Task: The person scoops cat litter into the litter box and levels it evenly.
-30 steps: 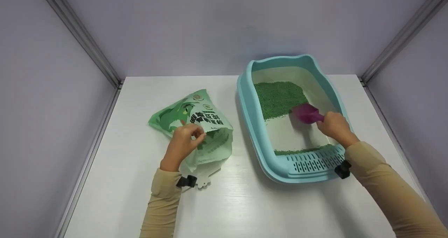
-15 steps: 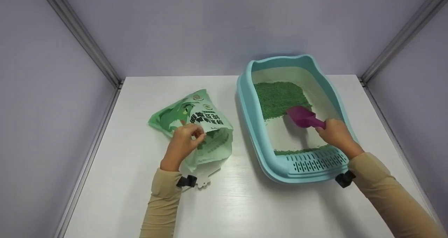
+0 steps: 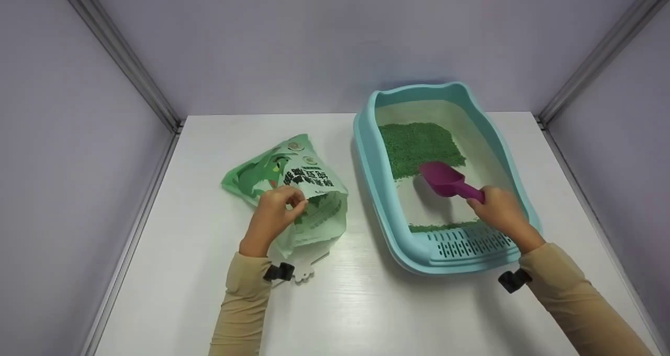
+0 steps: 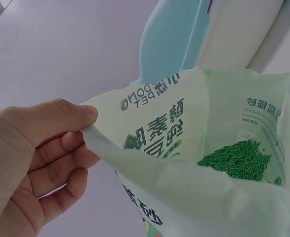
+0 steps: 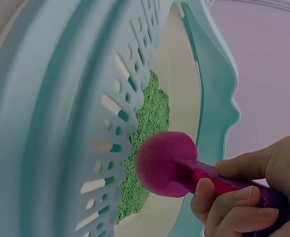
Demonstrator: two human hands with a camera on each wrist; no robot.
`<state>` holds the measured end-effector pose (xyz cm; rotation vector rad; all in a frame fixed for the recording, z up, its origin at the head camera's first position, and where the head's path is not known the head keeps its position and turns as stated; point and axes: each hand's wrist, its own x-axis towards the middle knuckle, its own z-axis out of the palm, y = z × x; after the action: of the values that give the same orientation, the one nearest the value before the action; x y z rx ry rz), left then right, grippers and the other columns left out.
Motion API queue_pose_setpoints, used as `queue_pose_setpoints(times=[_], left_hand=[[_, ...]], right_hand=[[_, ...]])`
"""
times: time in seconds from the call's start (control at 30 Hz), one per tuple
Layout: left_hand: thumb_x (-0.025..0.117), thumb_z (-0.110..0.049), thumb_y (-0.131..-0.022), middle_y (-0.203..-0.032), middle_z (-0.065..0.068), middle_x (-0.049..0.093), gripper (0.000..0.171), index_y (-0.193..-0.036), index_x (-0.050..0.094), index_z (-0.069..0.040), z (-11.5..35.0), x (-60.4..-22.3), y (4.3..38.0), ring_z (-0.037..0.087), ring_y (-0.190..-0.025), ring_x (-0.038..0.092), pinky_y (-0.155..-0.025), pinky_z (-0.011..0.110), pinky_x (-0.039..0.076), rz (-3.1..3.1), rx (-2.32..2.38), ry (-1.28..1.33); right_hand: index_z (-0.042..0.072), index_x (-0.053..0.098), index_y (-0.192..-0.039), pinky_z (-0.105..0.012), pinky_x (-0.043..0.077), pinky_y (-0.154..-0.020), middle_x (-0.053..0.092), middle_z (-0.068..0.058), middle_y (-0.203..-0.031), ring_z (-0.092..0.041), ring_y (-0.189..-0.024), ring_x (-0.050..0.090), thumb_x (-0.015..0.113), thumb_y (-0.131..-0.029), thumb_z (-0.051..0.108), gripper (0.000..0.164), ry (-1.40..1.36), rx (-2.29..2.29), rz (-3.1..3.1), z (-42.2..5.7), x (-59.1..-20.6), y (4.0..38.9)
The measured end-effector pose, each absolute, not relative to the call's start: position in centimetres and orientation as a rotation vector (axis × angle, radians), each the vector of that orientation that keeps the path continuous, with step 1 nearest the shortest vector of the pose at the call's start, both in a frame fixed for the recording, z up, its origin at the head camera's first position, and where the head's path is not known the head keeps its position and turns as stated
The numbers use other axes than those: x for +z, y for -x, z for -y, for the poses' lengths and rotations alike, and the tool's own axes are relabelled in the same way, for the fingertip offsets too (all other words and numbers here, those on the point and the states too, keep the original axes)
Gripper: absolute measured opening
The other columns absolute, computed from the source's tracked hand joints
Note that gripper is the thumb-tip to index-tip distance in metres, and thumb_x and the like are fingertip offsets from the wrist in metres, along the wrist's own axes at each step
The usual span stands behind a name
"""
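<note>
My left hand [image 3: 276,213] pinches the rim of a light green cat litter bag [image 3: 314,180] between thumb and forefinger. The bag lies on its side with its mouth towards me, and green pellets [image 4: 238,159] show inside it in the left wrist view. My right hand [image 3: 500,208] grips the handle of a magenta scoop [image 3: 443,178], fingers wrapped round it. The scoop hangs over the pale floor of a light blue litter box [image 3: 376,199], just in front of a patch of green litter [image 3: 421,145]. In the head view the scoop's bowl looks empty.
A slotted grate [image 3: 467,245] forms the box's near end, with a thin line of litter [image 3: 445,226] along it. Under the bag's mouth a flat pale piece [image 3: 303,273] with a wavy edge sticks out on the white table [image 3: 356,314]. Walls enclose the back and sides.
The right hand has brought the scoop left and slightly towards me, off the litter patch's edge. The left hand and the bag have stayed still.
</note>
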<state>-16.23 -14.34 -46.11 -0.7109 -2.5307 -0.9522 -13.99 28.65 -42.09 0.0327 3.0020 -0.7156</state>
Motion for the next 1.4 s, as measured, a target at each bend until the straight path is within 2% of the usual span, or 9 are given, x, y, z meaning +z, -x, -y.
queue_pose_setpoints(times=[0.3,0.6,1.13,1.4], left_hand=[[0.07,-0.003,-0.084,-0.074,0.01,0.068,0.007,-0.078,0.066,-0.004,14.4,-46.2,16.2,0.018,-0.066,0.066,-0.065,0.033,0.057,2.528,-0.959,0.714],[0.069,-0.001,-0.084,-0.072,0.009,0.067,0.009,-0.077,0.066,-0.004,14.4,-46.3,16.2,0.017,-0.065,0.065,-0.063,0.035,0.056,2.502,-0.981,0.728],[0.07,-0.002,-0.084,-0.073,0.008,0.067,0.01,-0.077,0.065,-0.005,14.4,-46.2,16.1,0.016,-0.066,0.064,-0.064,0.029,0.055,2.511,-0.956,0.733],[0.069,-0.002,-0.084,-0.073,0.011,0.067,0.008,-0.078,0.065,-0.003,14.4,-46.1,16.1,0.019,-0.067,0.066,-0.065,0.035,0.057,2.518,-0.99,0.742]], right_hand=[[-0.016,0.058,-0.093,-0.026,0.035,-0.05,0.053,-0.014,-0.067,-0.019,-0.058,0.046,0.057,-0.092,0.011,0.027,-0.025,-0.727,-2.997,-28.1,-42.0,12.9],[-0.018,0.058,-0.098,-0.027,0.036,-0.053,0.055,-0.02,-0.07,-0.023,-0.06,0.049,0.06,-0.091,0.011,0.03,0.002,-0.737,-3.037,-27.6,-41.8,11.9],[-0.016,0.059,-0.101,-0.03,0.039,-0.056,0.06,-0.022,-0.073,-0.023,-0.062,0.05,0.063,-0.089,0.007,0.026,0.073,-0.812,-3.08,-26.3,-40.9,9.7],[-0.016,0.058,-0.108,-0.03,0.036,-0.057,0.06,-0.022,-0.074,-0.022,-0.062,0.049,0.064,-0.09,0.008,0.03,0.081,-0.802,-3.11,-26.1,-39.9,8.6]])
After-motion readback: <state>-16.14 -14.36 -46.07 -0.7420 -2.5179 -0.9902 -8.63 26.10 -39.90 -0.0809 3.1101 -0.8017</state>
